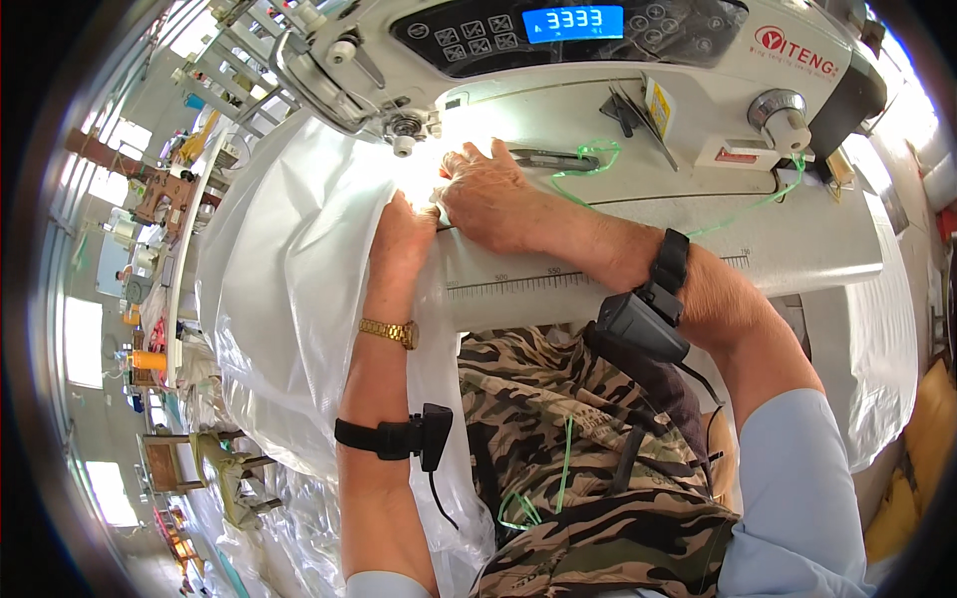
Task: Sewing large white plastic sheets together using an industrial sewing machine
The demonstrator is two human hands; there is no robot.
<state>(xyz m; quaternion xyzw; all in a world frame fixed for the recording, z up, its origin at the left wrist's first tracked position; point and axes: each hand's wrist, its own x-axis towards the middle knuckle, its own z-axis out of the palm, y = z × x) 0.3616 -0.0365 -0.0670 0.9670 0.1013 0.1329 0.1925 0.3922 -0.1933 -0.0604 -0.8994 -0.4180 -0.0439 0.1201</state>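
Guiding the sheet [299, 249] into the machine [638, 45] is prob. the step you're on: both hands sit btwn 11 & 12 o'clock, under the head end, where glare hides the needle. Your L hand [404, 227] is at the sheet's edge; its fingertips are lost in the glare, so can't tell if they're pinching. Your R hand [485, 199] has fingers bent & a bit apart, tips in the same glare; can't tell what they grip, if anything. Sheet spreads from 11 down to 7 o'clock, draping off the bed [797, 239]. Snips [543, 159] lie at 1 o'clock, just beside your R hand, w/ green thread [603, 149] by them. Next move prob. calls for a flat edge, even tension & fingertips clear of the needle.
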